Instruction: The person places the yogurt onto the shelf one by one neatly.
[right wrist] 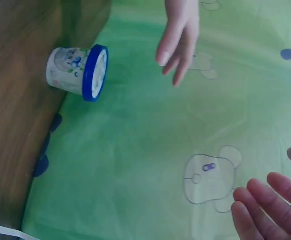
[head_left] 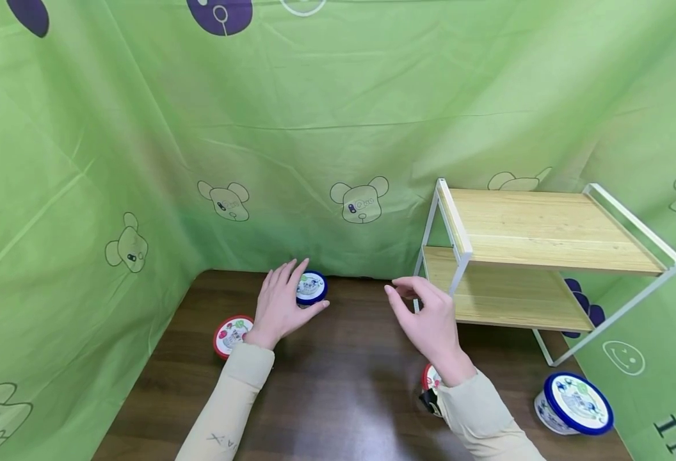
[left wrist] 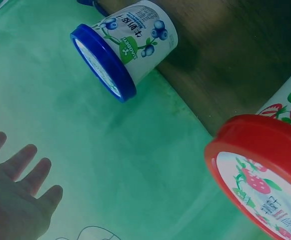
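Note:
My left hand (head_left: 280, 304) hovers with fingers spread and thumb out, holding nothing. Just beyond its thumb and index finger, in the head view, stands a white tub with a blue lid (head_left: 313, 287). The left wrist view shows space between that blueberry-printed tub (left wrist: 143, 42) and the hand (left wrist: 18, 200). Under the left wrist is a strawberry-printed tub with a red lid (head_left: 232, 334). My right hand (head_left: 430, 317) is raised left of the shelf, fingers loosely bent and thumb apart, with nothing in it. Below its wrist, another red-lidded tub (head_left: 431, 376) is partly hidden by the sleeve.
A two-tier wooden shelf (head_left: 551, 224) with a white metal frame stands at the right. In front of it sits a larger-looking blue-lidded tub (head_left: 579, 402) near the table's right edge. Green printed cloth (head_left: 315, 147) hangs behind and beside the dark wooden table (head_left: 326, 397).

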`<action>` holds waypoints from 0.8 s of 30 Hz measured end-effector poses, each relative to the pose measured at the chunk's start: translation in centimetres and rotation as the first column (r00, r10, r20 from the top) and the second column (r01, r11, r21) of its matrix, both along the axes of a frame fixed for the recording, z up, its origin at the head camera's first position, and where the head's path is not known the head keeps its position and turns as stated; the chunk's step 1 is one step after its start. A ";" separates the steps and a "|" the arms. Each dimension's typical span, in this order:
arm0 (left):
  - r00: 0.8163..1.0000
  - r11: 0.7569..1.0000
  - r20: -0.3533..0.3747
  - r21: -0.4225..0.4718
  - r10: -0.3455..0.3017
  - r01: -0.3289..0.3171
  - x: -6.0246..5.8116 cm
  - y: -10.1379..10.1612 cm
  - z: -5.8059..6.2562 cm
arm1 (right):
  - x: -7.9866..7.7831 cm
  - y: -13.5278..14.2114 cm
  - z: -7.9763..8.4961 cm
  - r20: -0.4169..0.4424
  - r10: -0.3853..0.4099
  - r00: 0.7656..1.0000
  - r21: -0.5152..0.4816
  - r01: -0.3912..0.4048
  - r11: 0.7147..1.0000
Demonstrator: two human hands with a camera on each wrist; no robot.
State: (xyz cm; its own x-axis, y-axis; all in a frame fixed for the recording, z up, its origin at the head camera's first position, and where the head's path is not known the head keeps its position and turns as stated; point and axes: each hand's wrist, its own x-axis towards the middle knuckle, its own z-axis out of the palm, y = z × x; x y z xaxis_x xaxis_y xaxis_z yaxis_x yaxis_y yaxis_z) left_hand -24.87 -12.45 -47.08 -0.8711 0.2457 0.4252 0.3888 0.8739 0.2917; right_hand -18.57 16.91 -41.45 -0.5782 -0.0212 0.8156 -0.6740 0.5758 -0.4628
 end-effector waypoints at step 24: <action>0.996 0.997 0.038 0.007 0.076 -0.077 1.3 -3.0 -0.9 | 2.6 6.9 3.2 -0.160 -0.223 0.962 -0.131 0.204 0.970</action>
